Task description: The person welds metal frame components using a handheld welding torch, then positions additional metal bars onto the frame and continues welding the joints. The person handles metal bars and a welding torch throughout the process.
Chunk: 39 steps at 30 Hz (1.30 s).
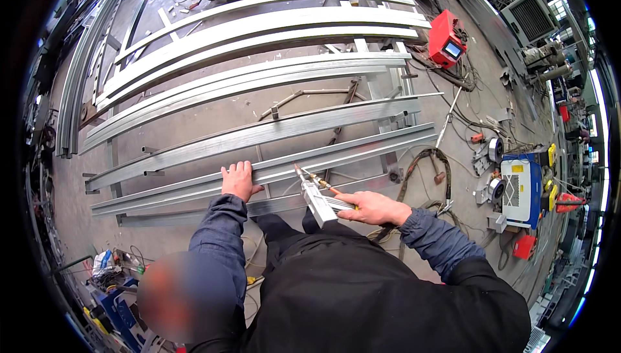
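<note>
One torso (381, 282), two grips (238, 181) (378, 209), one torch (316, 201)

Reaches left forearm (220, 225) and left grip (239, 181), back upward, fingers slightly parted, ahead and left of torso (381, 278). Curls right grip (374, 209) ahead of torso, bringing right forearm (436, 240) in from torso's right.
</note>
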Available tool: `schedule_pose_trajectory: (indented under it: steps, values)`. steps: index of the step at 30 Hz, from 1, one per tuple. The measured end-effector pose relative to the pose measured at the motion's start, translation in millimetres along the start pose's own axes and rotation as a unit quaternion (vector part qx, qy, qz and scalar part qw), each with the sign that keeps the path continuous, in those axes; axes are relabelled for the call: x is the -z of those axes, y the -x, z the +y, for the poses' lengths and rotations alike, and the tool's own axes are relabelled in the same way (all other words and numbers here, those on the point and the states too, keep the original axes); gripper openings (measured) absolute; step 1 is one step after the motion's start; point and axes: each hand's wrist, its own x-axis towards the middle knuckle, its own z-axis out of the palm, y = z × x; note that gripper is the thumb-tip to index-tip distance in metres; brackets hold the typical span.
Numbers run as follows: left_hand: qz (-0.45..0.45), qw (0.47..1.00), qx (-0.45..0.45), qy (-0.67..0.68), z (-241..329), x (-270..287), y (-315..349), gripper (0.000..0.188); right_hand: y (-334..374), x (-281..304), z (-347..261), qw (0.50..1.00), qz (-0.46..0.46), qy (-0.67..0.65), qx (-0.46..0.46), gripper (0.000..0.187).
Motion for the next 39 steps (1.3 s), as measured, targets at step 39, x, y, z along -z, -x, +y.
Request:
schedule_pose_trajectory:
  steps: [39]
  values:
    - [0.013,0.998,0.029,0.048,4.2,-2.2,7.1,0.1,-17.2,4.9,-0.9,1.0,-0.015,-0.026,0.0,0.062]
